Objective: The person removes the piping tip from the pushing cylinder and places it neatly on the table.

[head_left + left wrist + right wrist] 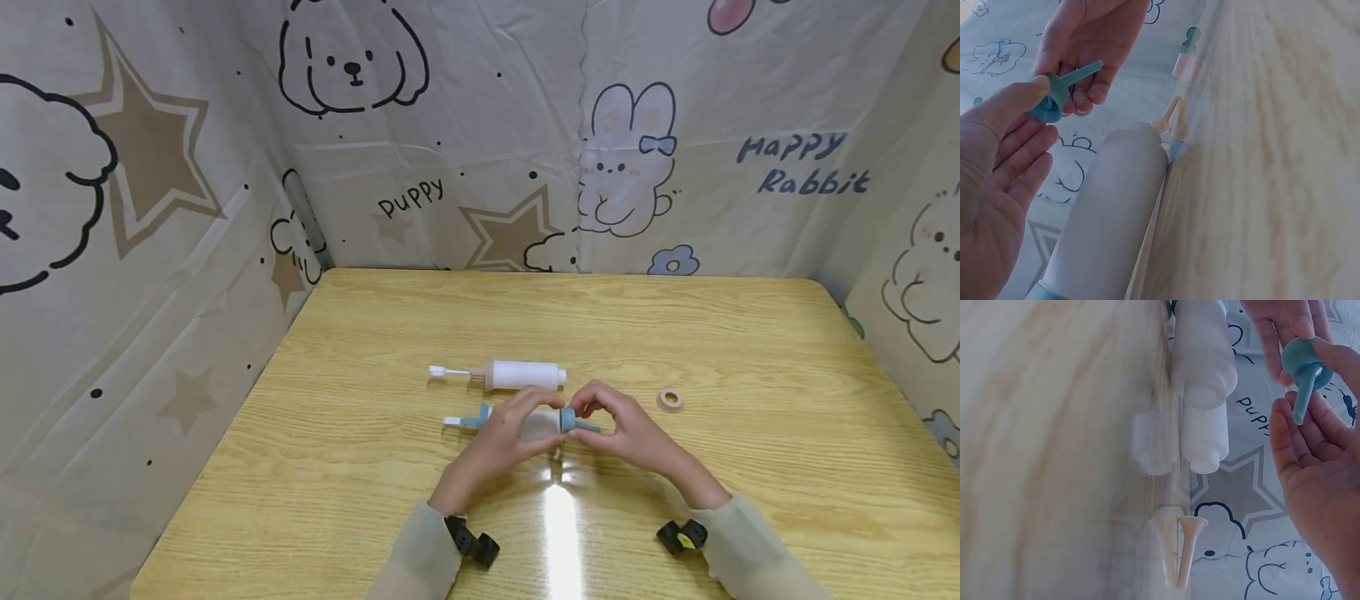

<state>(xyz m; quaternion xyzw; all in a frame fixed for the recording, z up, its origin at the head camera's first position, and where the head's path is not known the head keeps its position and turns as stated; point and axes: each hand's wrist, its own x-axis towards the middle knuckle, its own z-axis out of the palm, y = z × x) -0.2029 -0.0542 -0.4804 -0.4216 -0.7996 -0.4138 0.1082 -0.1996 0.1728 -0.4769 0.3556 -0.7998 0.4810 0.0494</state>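
A teal cap (1057,94) with a thin stem sits between my two hands. The thumb and fingertips of my left hand (513,429) pinch one side of it. From the other side my right hand (633,425) pinches the cap near the stem. Below the left hand a white bottle (1107,212) lies on its side, partly hidden in the head view, with a teal collar (483,416) and a white tip at its left end. Close by, a small beige stem with a flared end (1191,550) lies on the table.
Behind the hands lies a second white bottle (522,375), with a beige collar and a thin white stick ending in a small head. A beige ring-shaped cap (670,400) lies to the right. Printed cloth (495,158) surrounds the wooden table (337,508) at the back and sides.
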